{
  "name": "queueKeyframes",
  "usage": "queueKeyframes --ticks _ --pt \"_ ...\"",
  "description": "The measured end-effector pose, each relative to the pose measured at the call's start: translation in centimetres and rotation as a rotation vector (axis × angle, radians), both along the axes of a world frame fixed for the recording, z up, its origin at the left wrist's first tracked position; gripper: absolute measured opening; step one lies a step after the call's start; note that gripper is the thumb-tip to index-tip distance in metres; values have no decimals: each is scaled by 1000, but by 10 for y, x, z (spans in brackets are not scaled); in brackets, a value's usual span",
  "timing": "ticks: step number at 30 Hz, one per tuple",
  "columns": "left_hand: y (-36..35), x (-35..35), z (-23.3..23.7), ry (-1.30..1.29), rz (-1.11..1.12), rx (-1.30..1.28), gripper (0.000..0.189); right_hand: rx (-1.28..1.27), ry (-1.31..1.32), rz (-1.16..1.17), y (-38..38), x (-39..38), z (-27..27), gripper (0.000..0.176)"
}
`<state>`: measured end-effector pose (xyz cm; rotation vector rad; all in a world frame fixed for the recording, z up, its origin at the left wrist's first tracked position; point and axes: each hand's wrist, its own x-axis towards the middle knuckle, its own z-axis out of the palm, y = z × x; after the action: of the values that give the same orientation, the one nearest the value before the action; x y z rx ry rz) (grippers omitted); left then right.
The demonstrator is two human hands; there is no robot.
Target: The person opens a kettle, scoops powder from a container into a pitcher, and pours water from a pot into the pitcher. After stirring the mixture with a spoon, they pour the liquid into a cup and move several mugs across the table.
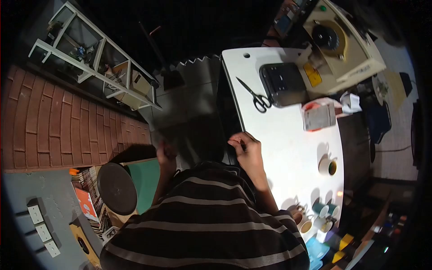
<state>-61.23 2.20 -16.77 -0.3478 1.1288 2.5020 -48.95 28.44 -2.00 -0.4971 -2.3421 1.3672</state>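
My right hand (246, 147) hovers at the long left edge of the white table (288, 148), its fingers curled in toward the thumb and nothing showing in them. On my other side, my left hand (167, 152) hangs in shadow above the dark floor, dim and smeared, its fingers unclear. Black scissors (255, 95) lie on the table beyond my right hand, beside a black flat device (284, 84). A grey-white box (319, 118) sits farther right.
A cream machine (344, 45) stands at the table's far end. Cups such as a white mug (327, 166) and a teal cup (320, 209) stand nearer. At left are a brick wall (67, 123), a white shelf (96, 58) and a round dark stool top (117, 188).
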Motion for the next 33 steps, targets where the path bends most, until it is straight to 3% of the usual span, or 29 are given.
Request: queueKeyframes --ticks 1,3,10,14,24,29,33 --pt "15 -8 9 -3 15 3 37 3 -3 15 7 -17 6 8" --pt "40 -30 22 101 -196 25 35 41 -26 117 21 -52 12 6" --pt "70 -110 20 90 -275 79 27 -38 -123 128 47 -138 24 6" --pt "84 -172 24 123 -367 -67 18 -91 -109 167 49 -192 10 16" --pt "117 -420 54 191 -778 26 8 -160 -114 -98 33 -357 -20 19" --pt "159 -478 55 241 -928 18 9 -213 -132 -281 36 -399 -21 18" --pt "213 -518 14 123 -1094 143 8 -198 -118 -435 55 -411 -36 16"
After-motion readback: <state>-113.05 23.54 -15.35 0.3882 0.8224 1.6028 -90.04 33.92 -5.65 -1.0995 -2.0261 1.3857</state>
